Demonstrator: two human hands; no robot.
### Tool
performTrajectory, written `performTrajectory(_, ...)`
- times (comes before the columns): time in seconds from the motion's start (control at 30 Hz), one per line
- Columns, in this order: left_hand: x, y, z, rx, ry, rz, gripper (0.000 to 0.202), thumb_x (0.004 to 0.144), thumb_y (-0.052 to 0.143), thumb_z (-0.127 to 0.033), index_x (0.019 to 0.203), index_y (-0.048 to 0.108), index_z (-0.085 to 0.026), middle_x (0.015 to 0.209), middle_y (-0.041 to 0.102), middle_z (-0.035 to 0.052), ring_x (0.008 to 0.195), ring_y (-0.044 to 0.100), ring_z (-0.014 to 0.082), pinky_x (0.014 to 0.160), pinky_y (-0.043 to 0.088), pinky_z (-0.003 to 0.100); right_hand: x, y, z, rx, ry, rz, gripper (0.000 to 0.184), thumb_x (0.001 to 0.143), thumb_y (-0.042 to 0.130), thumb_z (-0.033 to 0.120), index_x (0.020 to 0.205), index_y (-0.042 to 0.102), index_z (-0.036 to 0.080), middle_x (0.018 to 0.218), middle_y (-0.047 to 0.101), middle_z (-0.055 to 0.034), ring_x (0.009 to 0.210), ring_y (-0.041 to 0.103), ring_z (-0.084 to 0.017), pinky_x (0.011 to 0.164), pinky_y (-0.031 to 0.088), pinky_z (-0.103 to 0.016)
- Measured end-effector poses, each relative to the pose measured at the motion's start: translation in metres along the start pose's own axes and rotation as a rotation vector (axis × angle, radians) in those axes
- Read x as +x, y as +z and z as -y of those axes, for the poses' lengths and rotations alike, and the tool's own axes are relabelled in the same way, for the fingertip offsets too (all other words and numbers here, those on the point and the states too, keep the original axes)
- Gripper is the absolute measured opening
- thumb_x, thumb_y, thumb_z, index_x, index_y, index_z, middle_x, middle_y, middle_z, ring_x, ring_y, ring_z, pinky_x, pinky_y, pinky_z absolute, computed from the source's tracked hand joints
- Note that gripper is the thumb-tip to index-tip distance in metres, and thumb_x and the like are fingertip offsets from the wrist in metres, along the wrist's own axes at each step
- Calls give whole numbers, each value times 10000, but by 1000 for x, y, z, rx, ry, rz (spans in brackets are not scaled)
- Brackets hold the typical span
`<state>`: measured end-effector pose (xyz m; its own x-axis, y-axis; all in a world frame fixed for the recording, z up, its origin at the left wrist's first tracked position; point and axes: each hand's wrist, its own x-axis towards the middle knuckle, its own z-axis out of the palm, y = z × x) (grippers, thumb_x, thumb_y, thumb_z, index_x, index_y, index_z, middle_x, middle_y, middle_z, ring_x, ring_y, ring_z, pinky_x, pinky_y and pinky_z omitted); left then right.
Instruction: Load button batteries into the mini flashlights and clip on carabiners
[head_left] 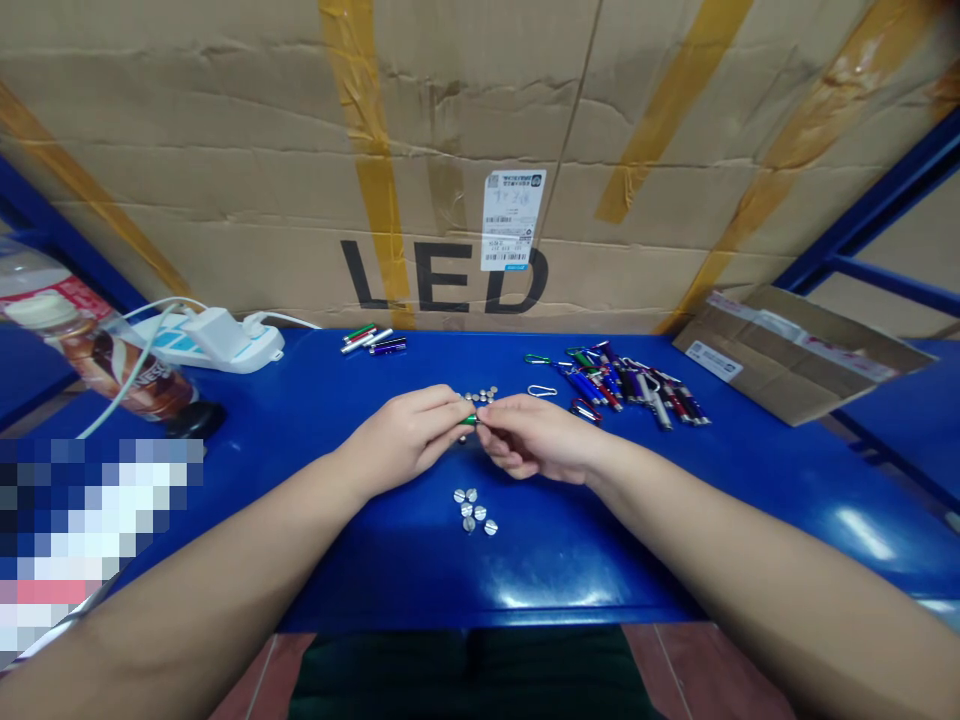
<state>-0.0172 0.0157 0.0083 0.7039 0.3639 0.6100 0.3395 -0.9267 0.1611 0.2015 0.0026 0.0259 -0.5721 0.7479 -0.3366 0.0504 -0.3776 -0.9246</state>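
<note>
While the left hand [401, 437] and right hand [536, 437] pinch a green penlight [470, 420] together, a few penlights [373, 339] lie apart beyond the hands, a larger heap [630, 385] remains to their right, and small metal discs [472, 510] sit just behind and before them

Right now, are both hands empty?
No, the left hand and right hand together pinch a small green cylinder between their fingers.
</note>
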Motion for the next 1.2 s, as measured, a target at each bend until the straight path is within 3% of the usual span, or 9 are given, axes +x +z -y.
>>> performTrajectory(0.13, 1, 2, -1, -2, -56, -23, 170, 1047, 547, -210, 1120, 685, -142, 975, 696, 90, 866, 668, 166, 793, 572, 272, -5, -6, 0, -529, -276, -207, 255, 999, 544, 372, 823, 580, 191, 673, 589, 7, 559, 534, -123, 534, 412, -239)
performTrajectory(0.27, 0, 3, -1, -21, -93, -54, 176, 1047, 554, -220, 1131, 687, -141, 964, 700, 89, 862, 667, 171, 787, 571, 283, -9, -10, 2, -945, -608, -220, 194, 1009, 534, 285, 866, 625, 192, 815, 662, -43, 748, 590, -169, 724, 449, -296)
performTrajectory(0.37, 0, 2, -1, -35, -108, -52, 177, 1050, 548, -224, 1119, 691, -145, 954, 702, 84, 849, 665, 169, 779, 566, 283, -10, -12, 2, -1098, -709, -238, 168, 1024, 509, 263, 947, 639, 190, 919, 683, -84, 847, 614, -206, 811, 460, -331)
performTrajectory(0.47, 0, 1, -3, -35, -117, -32, 187, 1058, 535, -240, 1100, 696, -154, 937, 697, 76, 830, 660, 166, 759, 561, 279, -10, -13, 2, -1136, -727, -188, 211, 1042, 475, 283, 983, 655, 192, 974, 697, -106, 900, 630, -224, 849, 468, -348)
performTrajectory(0.57, 1, 1, -4, -28, -100, -31, 187, 1058, 538, -248, 1091, 696, -153, 930, 696, 75, 830, 661, 166, 759, 564, 276, -8, -11, 1, -1048, -700, -180, 273, 1034, 477, 290, 861, 663, 191, 842, 689, -73, 792, 618, -194, 777, 465, -327)
performTrajectory(0.77, 2, -2, -7, -6, -60, -21, 173, 1053, 542, -220, 1078, 693, -139, 941, 708, 79, 851, 669, 166, 787, 574, 272, 0, -4, -3, -379, -258, -115, 252, 932, 579, 331, 741, 635, 176, 619, 609, 0, 487, 531, -108, 471, 412, -229)
performTrajectory(0.93, 3, -3, -8, 14, -48, -15, 193, 1061, 524, -225, 1119, 688, -142, 950, 708, 84, 853, 669, 165, 779, 574, 274, 3, 0, -3, 100, -44, -7, 248, 850, 691, 343, 710, 589, 165, 539, 492, 43, 427, 380, -65, 396, 295, -194)
performTrajectory(1.03, 3, -2, -7, 10, -71, 0, 193, 1053, 525, -223, 1082, 699, -146, 939, 711, 82, 843, 666, 169, 774, 567, 281, 2, 0, -3, -72, -87, -26, 286, 915, 639, 395, 738, 563, 183, 578, 506, 37, 456, 412, -84, 436, 347, -217)
performTrajectory(1.2, 3, -1, -6, -29, -136, -2, 175, 1034, 552, -215, 1028, 711, -143, 892, 696, 70, 793, 642, 166, 735, 541, 278, -6, -8, 0, -872, -497, -232, 232, 1015, 535, 340, 843, 597, 197, 787, 661, -40, 716, 594, -167, 696, 454, -293)
